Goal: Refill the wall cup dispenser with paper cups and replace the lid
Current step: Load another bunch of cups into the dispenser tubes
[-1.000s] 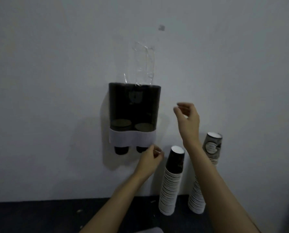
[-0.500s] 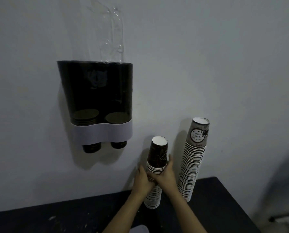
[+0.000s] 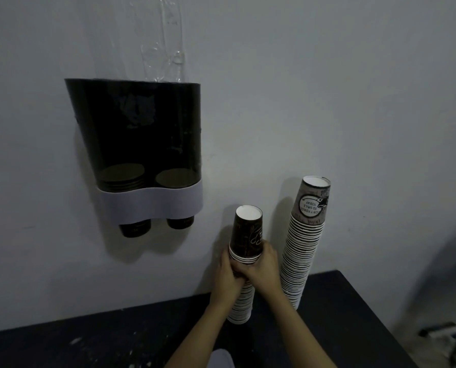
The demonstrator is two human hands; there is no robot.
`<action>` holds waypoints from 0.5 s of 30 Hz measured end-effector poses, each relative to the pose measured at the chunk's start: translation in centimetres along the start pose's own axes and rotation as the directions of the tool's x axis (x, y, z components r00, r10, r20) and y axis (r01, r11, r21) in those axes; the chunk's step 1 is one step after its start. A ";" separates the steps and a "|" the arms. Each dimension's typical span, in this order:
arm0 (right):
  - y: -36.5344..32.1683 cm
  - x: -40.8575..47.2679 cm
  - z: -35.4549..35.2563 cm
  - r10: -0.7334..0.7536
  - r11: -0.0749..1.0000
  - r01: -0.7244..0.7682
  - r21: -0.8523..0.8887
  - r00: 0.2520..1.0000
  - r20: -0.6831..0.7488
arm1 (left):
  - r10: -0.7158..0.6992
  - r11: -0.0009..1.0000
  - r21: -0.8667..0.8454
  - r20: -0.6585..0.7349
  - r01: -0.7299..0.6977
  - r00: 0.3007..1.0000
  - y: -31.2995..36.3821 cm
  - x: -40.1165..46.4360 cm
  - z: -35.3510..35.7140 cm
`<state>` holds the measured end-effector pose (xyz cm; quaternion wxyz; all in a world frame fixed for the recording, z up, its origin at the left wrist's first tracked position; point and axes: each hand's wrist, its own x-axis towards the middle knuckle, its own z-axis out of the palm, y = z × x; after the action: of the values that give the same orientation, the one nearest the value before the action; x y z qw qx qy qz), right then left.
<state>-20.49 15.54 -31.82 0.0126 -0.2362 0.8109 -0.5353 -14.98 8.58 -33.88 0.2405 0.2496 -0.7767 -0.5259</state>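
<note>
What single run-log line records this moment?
both hands gripping shorter stack of upturned paper cups | dark wall cup dispenser nearly empty | no lid in view

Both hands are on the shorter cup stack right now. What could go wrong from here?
1. The left hand and right hand grip the shorter stack high up; lifting may split it, leaving the lower cups on the table.
2. The taller stack stands close beside the right hand and leans; a nudge could topple it.
3. The dispenser tubes look nearly empty, so cups dropped in could land crooked.
</note>
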 end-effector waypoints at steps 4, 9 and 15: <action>0.0 0.3 -0.4 0.003 0.999 -0.007 0.046 0.997 0.082 | -0.027 1.000 -0.010 0.009 0.027 1.000 0.2 -0.2 -0.2; -0.2 0.3 -1.1 -0.002 0.996 -0.007 0.093 0.994 0.107 | -0.039 0.999 -0.014 0.034 0.040 0.999 0.3 -0.2 -0.3; -4.2 1.8 -2.7 -0.016 0.954 0.003 0.300 0.999 0.039 | -0.068 0.995 0.074 0.060 0.063 0.996 0.2 -0.2 -0.4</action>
<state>-21.26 15.85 -26.62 0.0623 -0.2463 0.7187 -0.6472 -14.59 8.42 -33.60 0.1893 0.2669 -0.7937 -0.5128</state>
